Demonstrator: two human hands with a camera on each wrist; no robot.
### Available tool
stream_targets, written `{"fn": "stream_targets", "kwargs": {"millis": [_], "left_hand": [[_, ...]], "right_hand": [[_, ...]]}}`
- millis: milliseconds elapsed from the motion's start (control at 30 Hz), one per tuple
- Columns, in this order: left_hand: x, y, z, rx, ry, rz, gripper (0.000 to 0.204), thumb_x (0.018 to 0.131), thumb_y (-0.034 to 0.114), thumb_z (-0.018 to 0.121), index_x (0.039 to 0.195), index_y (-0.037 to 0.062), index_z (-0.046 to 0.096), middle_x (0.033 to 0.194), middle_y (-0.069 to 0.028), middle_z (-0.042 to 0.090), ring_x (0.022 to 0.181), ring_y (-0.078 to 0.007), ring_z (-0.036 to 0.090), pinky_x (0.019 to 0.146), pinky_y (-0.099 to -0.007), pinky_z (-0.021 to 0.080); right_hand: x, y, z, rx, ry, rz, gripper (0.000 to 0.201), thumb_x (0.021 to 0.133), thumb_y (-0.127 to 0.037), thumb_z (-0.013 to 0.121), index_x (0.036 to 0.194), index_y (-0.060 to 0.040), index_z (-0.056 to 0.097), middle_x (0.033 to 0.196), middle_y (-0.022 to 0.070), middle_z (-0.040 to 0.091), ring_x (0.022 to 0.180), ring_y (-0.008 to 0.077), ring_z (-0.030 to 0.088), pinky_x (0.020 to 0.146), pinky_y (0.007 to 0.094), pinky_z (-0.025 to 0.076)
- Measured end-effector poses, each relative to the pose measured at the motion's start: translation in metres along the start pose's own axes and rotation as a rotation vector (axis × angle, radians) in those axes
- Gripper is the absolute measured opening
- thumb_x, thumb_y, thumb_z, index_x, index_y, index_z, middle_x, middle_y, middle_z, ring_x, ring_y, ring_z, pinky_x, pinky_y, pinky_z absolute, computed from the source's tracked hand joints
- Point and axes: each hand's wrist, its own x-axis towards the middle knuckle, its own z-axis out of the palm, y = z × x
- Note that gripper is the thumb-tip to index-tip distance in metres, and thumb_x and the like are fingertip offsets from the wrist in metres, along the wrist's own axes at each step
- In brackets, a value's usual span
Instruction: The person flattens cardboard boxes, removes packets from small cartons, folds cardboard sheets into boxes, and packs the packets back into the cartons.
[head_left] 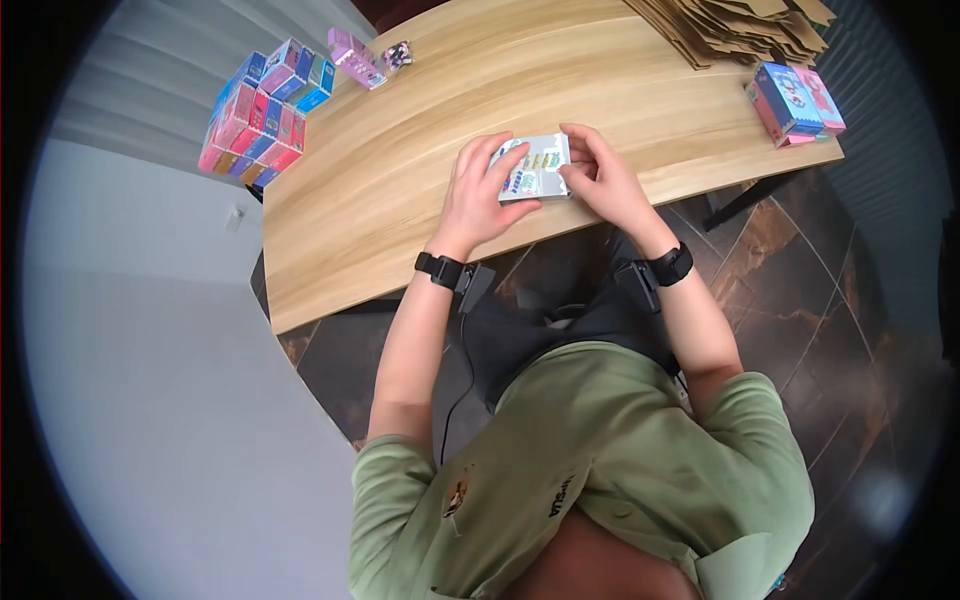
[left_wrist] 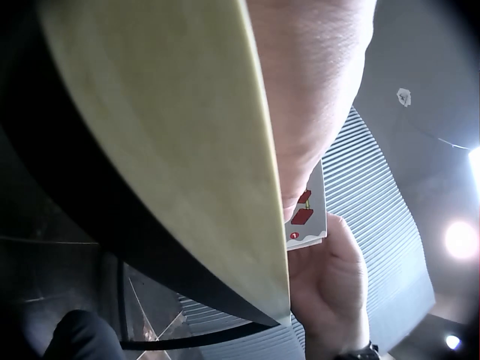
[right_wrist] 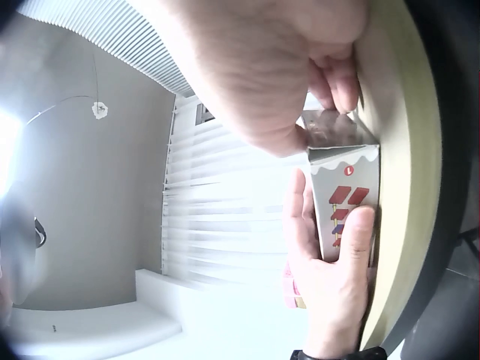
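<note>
We see one pale grey box (head_left: 546, 172) with colourful printing, lying flat near the tabletop's (head_left: 380, 190) edge, red blocks pictured along its side.

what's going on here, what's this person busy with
A person is handling a small grey printed box at the near edge of the wooden table. The left hand grips it; the right hand has thumb and fingers at its right end. Coloured boxes are stacked off to the left.
</note>
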Motion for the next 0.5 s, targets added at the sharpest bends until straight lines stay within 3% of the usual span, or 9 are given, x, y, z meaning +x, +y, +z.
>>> {"fn": "stream_targets", "kwargs": {"millis": [67, 167, 200, 300, 333, 500], "left_hand": [[-0.001, -0.001, 0.000, -0.003, 0.020, -0.004, 0.084, 0.060, 0.028, 0.093, 0.135, 0.0109, 0.058, 0.138, -0.0134, 0.054, 0.128, -0.0377, 0.048, 0.107, -0.0474, 0.042], [0.000, -0.003, -0.002, -0.001, 0.056, -0.027, 0.085, 0.061, 0.029, 0.093, 0.135, 0.0092, 0.057, 0.137, -0.0139, 0.054, 0.126, -0.0374, 0.049, 0.106, -0.0467, 0.042], [0.000, -0.003, -0.001, -0.007, 0.072, -0.037, 0.085, 0.061, 0.029, 0.093, 0.135, 0.0088, 0.056, 0.137, -0.0140, 0.054, 0.126, -0.0373, 0.049, 0.106, -0.0466, 0.042], [-0.002, -0.008, 0.003, -0.028, 0.100, -0.068, 0.083, 0.063, 0.029, 0.091, 0.136, 0.0088, 0.056, 0.137, -0.0139, 0.053, 0.126, -0.0377, 0.047, 0.106, -0.0468, 0.042], [-0.001, -0.008, 0.002, -0.033, 0.108, -0.080, 0.083, 0.064, 0.029, 0.091, 0.136, 0.0091, 0.056, 0.137, -0.0137, 0.052, 0.126, -0.0379, 0.047, 0.106, -0.0470, 0.042], [-0.001, -0.007, 0.002, -0.019, 0.143, -0.078, 0.083, 0.064, 0.029, 0.091, 0.136, 0.0069, 0.055, 0.135, -0.0153, 0.054, 0.125, -0.0371, 0.049, 0.105, -0.0464, 0.042]], "right_hand": [[0.003, 0.005, -0.002, 0.084, -0.009, 0.018, 0.052, 0.089, 0.001, 0.060, 0.140, -0.0076, 0.051, 0.121, 0.0128, 0.067, 0.105, 0.0176, 0.066, 0.082, 0.0291, 0.055], [-0.001, 0.000, -0.008, -0.055, 0.075, -0.019, 0.056, 0.086, 0.005, 0.056, 0.140, -0.0093, 0.053, 0.123, 0.0150, 0.065, 0.110, 0.0194, 0.065, 0.083, 0.0281, 0.055], [-0.002, -0.003, -0.006, -0.181, 0.140, -0.125, 0.051, 0.082, 0.006, 0.055, 0.130, -0.0099, 0.063, 0.130, 0.0179, 0.062, 0.116, 0.0253, 0.062, 0.090, 0.0313, 0.053], [-0.008, 0.005, 0.000, -0.529, 0.184, -0.334, 0.035, 0.082, 0.004, 0.055, 0.111, -0.0080, 0.073, 0.139, 0.0194, 0.057, 0.122, 0.0319, 0.058, 0.098, 0.0356, 0.050], [-0.011, -0.005, 0.002, -0.494, 0.180, -0.289, 0.019, 0.084, -0.001, 0.060, 0.095, -0.0068, 0.075, 0.143, 0.0192, 0.055, 0.125, 0.0348, 0.055, 0.102, 0.0386, 0.046], [-0.006, 0.004, -0.013, -0.207, 0.071, -0.194, 0.008, 0.087, -0.013, 0.069, 0.084, -0.0072, 0.073, 0.141, 0.0169, 0.057, 0.130, 0.0337, 0.050, 0.107, 0.0391, 0.040]]}}
